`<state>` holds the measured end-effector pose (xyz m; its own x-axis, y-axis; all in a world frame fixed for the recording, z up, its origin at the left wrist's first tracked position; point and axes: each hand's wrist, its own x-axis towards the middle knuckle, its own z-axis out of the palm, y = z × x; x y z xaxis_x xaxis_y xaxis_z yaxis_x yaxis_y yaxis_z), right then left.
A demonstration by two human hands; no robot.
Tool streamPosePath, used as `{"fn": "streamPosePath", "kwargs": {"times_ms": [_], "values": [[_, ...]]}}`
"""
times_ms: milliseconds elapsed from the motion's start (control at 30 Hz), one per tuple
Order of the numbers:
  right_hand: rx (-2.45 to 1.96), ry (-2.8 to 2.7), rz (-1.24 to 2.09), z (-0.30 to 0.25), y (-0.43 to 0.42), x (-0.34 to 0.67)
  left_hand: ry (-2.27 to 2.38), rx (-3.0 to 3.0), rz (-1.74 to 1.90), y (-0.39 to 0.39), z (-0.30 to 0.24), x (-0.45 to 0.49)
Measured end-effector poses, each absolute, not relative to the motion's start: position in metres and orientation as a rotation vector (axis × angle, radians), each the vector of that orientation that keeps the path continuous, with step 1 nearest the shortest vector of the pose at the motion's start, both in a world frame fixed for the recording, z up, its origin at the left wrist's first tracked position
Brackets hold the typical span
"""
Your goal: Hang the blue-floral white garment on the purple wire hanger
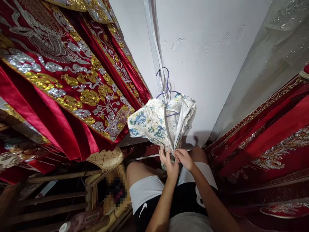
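A short-sleeved floral shirt (pixel 151 124), white with blue and yellow flowers, hangs on a purple hanger (pixel 167 84) against the wall. Its front lies open at the top, and the hanger's lower bar shows through the gap. At the lower end of the opening, my left hand (pixel 171 165) grips the fabric with bent fingers. Close beside it, my right hand (pixel 183 158) pinches the front edge between thumb and fingers. Whatever small fastening may be between the fingertips is too small to make out. The shirt's hem hangs down between my knees, partly hidden by my hands.
Red garments with gold and silver sequins (pixel 89 96) hang at the left. More red embroidered cloth (pixel 270 154) and a pale sheer fabric (pixel 263 61) are on the right. A bamboo chair (pixel 91 187) and a bottle (pixel 82 220) stand at lower left. White straps (pixel 154 38) run down the wall.
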<state>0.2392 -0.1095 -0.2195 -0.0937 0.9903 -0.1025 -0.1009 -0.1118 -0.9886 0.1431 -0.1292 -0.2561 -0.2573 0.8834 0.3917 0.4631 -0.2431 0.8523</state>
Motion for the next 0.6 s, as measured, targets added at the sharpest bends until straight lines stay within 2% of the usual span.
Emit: {"fn": "streamPosePath", "kwargs": {"times_ms": [167,333,467,600], "values": [[-1.194,-1.228,1.409,-0.195,-0.105,0.248,1.479,1.673,1.415,-0.116,-0.262,0.131],[-1.149,-1.103,1.218,-0.101,-0.058,0.270,1.367,1.734,1.343,-0.119,-0.262,0.125],[-0.937,-1.156,1.078,-0.016,-0.025,0.272,1.261,1.858,1.277,-0.115,-0.263,0.135],[-0.836,-1.135,1.017,0.004,-0.027,0.261,1.193,1.918,1.135,-0.101,-0.254,0.141]]}}
